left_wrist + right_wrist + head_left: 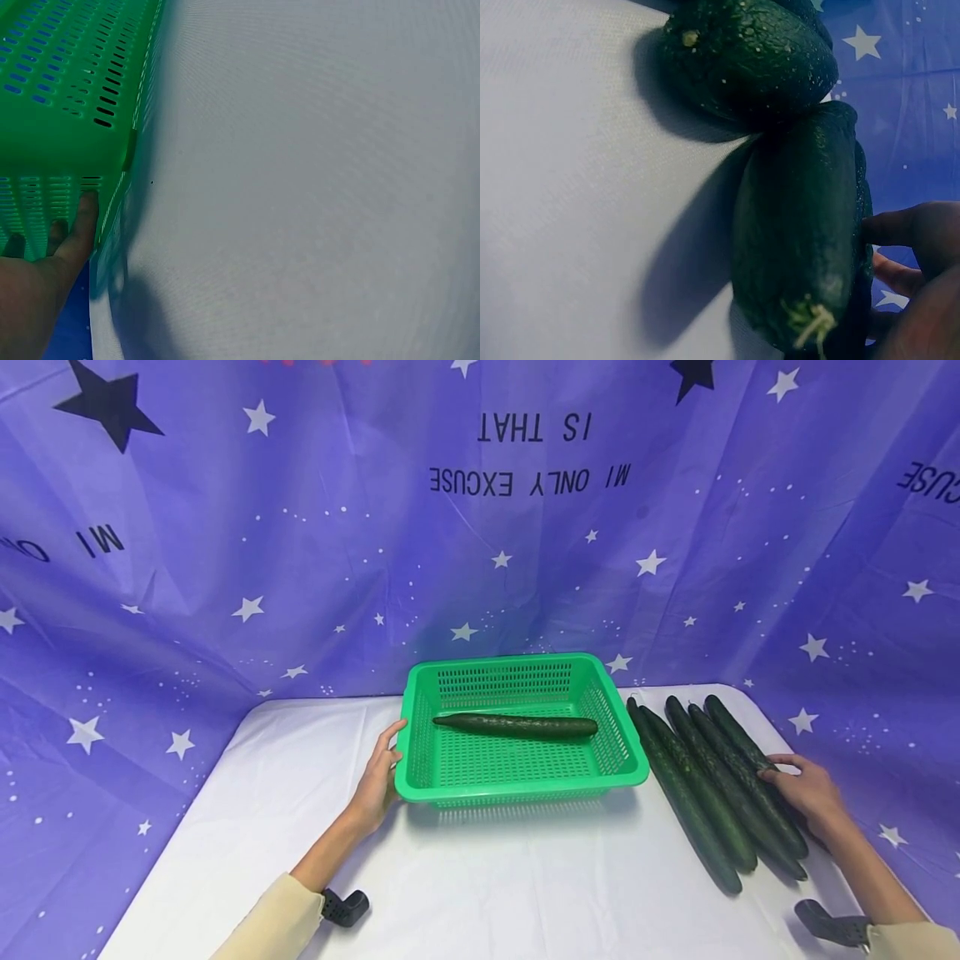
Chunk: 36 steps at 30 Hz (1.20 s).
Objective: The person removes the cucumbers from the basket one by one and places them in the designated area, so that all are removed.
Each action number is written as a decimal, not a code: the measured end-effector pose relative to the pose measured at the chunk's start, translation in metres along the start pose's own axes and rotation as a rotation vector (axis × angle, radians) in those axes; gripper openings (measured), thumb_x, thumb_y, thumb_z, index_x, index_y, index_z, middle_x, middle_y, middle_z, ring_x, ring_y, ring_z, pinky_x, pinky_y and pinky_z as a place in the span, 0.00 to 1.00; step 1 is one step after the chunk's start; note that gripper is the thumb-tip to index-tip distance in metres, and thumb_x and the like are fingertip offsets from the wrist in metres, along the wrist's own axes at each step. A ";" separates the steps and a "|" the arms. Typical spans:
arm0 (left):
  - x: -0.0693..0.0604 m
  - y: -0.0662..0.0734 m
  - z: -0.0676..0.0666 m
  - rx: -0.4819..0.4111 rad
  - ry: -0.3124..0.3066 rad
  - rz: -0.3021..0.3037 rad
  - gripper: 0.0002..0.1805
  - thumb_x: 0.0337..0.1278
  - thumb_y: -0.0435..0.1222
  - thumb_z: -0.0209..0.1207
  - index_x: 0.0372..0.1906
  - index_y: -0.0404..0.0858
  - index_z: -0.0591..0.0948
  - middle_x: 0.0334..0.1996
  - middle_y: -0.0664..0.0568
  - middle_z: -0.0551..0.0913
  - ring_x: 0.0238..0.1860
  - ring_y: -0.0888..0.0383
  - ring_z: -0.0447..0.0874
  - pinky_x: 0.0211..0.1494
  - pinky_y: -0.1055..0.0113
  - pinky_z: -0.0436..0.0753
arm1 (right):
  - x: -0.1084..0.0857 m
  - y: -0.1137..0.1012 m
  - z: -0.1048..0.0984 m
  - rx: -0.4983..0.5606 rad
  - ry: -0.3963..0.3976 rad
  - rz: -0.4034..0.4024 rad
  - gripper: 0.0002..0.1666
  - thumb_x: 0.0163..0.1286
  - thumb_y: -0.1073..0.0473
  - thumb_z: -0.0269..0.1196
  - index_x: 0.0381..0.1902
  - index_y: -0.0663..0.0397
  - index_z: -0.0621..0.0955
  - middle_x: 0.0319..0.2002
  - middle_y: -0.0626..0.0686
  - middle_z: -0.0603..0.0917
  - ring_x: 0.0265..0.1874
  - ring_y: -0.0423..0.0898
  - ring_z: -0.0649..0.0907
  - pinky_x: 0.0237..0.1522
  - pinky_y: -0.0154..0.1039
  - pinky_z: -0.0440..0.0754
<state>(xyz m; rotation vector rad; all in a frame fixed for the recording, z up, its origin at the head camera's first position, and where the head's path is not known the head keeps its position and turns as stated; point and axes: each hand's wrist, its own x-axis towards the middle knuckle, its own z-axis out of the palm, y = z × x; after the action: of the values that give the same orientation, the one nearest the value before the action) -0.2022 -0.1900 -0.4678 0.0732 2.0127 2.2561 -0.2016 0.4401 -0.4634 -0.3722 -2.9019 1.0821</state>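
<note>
A dark green cucumber [517, 726] lies crosswise in a green plastic basket [517, 792] with slotted walls. My left hand [375, 785] is at the basket's left end, its extended fingers touching the outer wall; the left wrist view shows these fingers [82, 225] against the slots. Several more cucumbers [705, 793] lie side by side on the table, right of the basket. My right hand [810, 789] holds the rightmost cucumber [731, 722] near its middle, thumb on top and fingers at its right side. In the right wrist view, nearer cucumbers [795, 225] partly hide that contact.
A white cloth [517, 885] covers the table beneath the basket and cucumbers. Purple fabric [337, 568] with stars and lettering hangs behind the table and along both sides. Dark wrist mounts [345, 907] sit on both forearms.
</note>
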 end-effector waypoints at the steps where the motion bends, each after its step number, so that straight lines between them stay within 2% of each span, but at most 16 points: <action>1: 0.000 0.000 0.000 -0.001 -0.001 0.000 0.36 0.63 0.35 0.35 0.78 0.53 0.52 0.64 0.36 0.62 0.47 0.44 0.76 0.43 0.56 0.78 | 0.000 0.000 -0.001 -0.001 -0.007 -0.002 0.34 0.73 0.50 0.56 0.64 0.74 0.67 0.63 0.85 0.59 0.57 0.80 0.66 0.50 0.66 0.67; 5: 0.000 0.000 0.000 -0.001 -0.005 0.001 0.36 0.63 0.35 0.34 0.78 0.52 0.52 0.64 0.36 0.62 0.46 0.45 0.76 0.44 0.56 0.78 | 0.001 0.000 -0.002 -0.008 -0.031 -0.036 0.36 0.74 0.49 0.54 0.65 0.75 0.65 0.60 0.84 0.63 0.54 0.78 0.70 0.45 0.57 0.73; 9: 0.001 0.000 -0.001 0.011 -0.004 0.005 0.36 0.63 0.35 0.34 0.78 0.52 0.52 0.64 0.37 0.62 0.47 0.46 0.76 0.44 0.56 0.79 | -0.001 -0.012 -0.001 -0.055 0.010 -0.125 0.36 0.74 0.50 0.54 0.66 0.75 0.64 0.57 0.84 0.68 0.51 0.78 0.73 0.44 0.61 0.74; 12: 0.001 -0.001 -0.002 0.007 -0.008 0.010 0.36 0.63 0.35 0.34 0.78 0.52 0.52 0.63 0.36 0.63 0.47 0.46 0.76 0.44 0.56 0.79 | -0.004 -0.030 0.002 -0.102 0.057 -0.195 0.33 0.73 0.52 0.56 0.65 0.73 0.67 0.57 0.83 0.69 0.52 0.80 0.72 0.45 0.69 0.71; 14: 0.001 -0.001 -0.002 0.002 -0.010 0.010 0.36 0.63 0.35 0.34 0.78 0.52 0.52 0.63 0.36 0.63 0.47 0.46 0.76 0.44 0.56 0.79 | -0.006 -0.045 0.007 -0.105 0.067 -0.231 0.30 0.74 0.53 0.56 0.65 0.71 0.69 0.59 0.81 0.69 0.53 0.79 0.73 0.45 0.70 0.72; 17: 0.001 -0.001 -0.001 -0.003 -0.013 0.008 0.36 0.63 0.35 0.34 0.78 0.52 0.51 0.63 0.36 0.63 0.48 0.45 0.76 0.44 0.56 0.79 | -0.011 -0.067 0.015 -0.060 0.061 -0.284 0.28 0.76 0.54 0.56 0.66 0.68 0.71 0.60 0.78 0.71 0.55 0.77 0.73 0.46 0.69 0.73; 19: 0.001 -0.001 -0.002 -0.002 -0.015 0.008 0.36 0.63 0.36 0.35 0.78 0.52 0.51 0.64 0.36 0.62 0.48 0.45 0.75 0.45 0.55 0.79 | -0.016 -0.085 0.019 0.008 0.045 -0.313 0.28 0.77 0.54 0.56 0.66 0.67 0.71 0.60 0.75 0.72 0.56 0.75 0.73 0.48 0.68 0.73; 21: 0.001 -0.001 -0.002 -0.005 -0.012 0.011 0.36 0.62 0.36 0.35 0.78 0.52 0.52 0.63 0.36 0.63 0.48 0.45 0.76 0.44 0.55 0.79 | -0.021 -0.104 0.024 0.067 0.034 -0.358 0.27 0.77 0.55 0.56 0.66 0.66 0.72 0.59 0.73 0.75 0.57 0.71 0.75 0.51 0.61 0.76; 23: 0.001 -0.001 -0.002 -0.008 -0.013 0.011 0.36 0.62 0.36 0.35 0.78 0.52 0.52 0.63 0.35 0.63 0.48 0.45 0.76 0.44 0.55 0.79 | -0.025 -0.121 0.030 0.110 0.021 -0.408 0.25 0.76 0.56 0.58 0.65 0.64 0.74 0.58 0.69 0.77 0.55 0.63 0.78 0.51 0.48 0.79; 26: 0.000 -0.001 -0.002 -0.012 -0.008 0.012 0.36 0.62 0.36 0.35 0.78 0.53 0.52 0.62 0.35 0.64 0.47 0.45 0.77 0.43 0.55 0.80 | -0.031 -0.145 0.037 0.147 -0.018 -0.477 0.24 0.75 0.57 0.59 0.64 0.61 0.76 0.58 0.64 0.79 0.54 0.49 0.80 0.45 0.30 0.77; 28: 0.000 -0.002 -0.002 -0.012 -0.012 0.012 0.36 0.63 0.36 0.35 0.78 0.52 0.51 0.63 0.35 0.63 0.48 0.45 0.77 0.43 0.55 0.80 | -0.034 -0.159 0.043 0.168 -0.051 -0.517 0.24 0.75 0.57 0.60 0.65 0.59 0.76 0.59 0.62 0.79 0.53 0.45 0.79 0.45 0.26 0.75; 30: 0.000 -0.002 -0.002 -0.009 -0.013 0.012 0.36 0.63 0.36 0.35 0.78 0.52 0.51 0.64 0.35 0.63 0.48 0.44 0.76 0.44 0.55 0.80 | -0.036 -0.171 0.048 0.208 -0.096 -0.559 0.23 0.75 0.58 0.60 0.65 0.60 0.76 0.59 0.62 0.79 0.54 0.48 0.79 0.46 0.27 0.76; 34: 0.001 -0.002 -0.002 -0.007 -0.015 0.011 0.36 0.63 0.36 0.35 0.78 0.52 0.51 0.64 0.35 0.62 0.49 0.43 0.76 0.44 0.56 0.80 | -0.036 -0.190 0.062 0.274 -0.193 -0.641 0.23 0.74 0.61 0.60 0.64 0.63 0.75 0.59 0.64 0.78 0.57 0.61 0.78 0.51 0.28 0.76; 36: 0.001 -0.002 -0.001 -0.008 -0.012 0.009 0.36 0.63 0.36 0.35 0.78 0.52 0.52 0.64 0.35 0.63 0.49 0.43 0.76 0.44 0.55 0.80 | -0.034 -0.198 0.069 0.294 -0.239 -0.668 0.23 0.73 0.63 0.61 0.64 0.64 0.75 0.59 0.63 0.78 0.57 0.63 0.77 0.53 0.30 0.77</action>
<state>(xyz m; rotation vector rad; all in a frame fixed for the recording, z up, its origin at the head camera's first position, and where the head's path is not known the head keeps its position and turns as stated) -0.2034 -0.1910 -0.4700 0.0951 2.0009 2.2635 -0.2181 0.2434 -0.3857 0.7214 -2.6262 1.4327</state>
